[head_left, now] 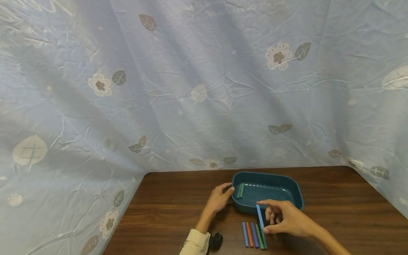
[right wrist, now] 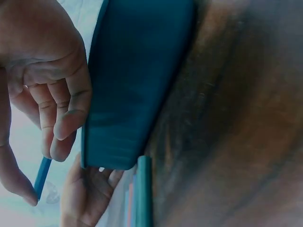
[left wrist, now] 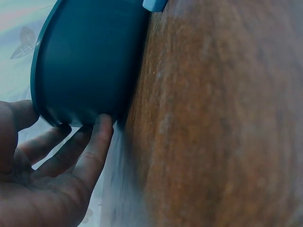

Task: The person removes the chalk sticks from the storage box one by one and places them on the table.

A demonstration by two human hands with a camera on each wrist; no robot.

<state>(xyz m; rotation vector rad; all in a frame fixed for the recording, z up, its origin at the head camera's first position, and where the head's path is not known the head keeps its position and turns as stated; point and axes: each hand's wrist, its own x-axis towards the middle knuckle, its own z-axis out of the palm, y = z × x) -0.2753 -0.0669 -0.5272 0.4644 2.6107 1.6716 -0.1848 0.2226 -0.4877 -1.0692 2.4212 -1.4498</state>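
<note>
My right hand [head_left: 288, 217] pinches a slim blue stick [head_left: 260, 216] lengthwise between thumb and index fingertip, just over the near wall of a teal container [head_left: 271, 174]. The other fingers of that hand are curled in and hold nothing. My left hand [head_left: 220, 198] grips the container's left end, with its thumb at the rim and its fingers against the outer wall [left wrist: 90, 61]. Two green sticks [head_left: 240, 191] lie inside the container at the left. In front of it, several sticks [head_left: 249, 235] in blue, red, purple and green lie side by side on the table.
The brown wooden table [head_left: 172, 209] ends at a pale blue patterned curtain [head_left: 191, 106] behind and at the sides. A small black object [head_left: 216, 241] is beside the left sleeve [head_left: 196, 242].
</note>
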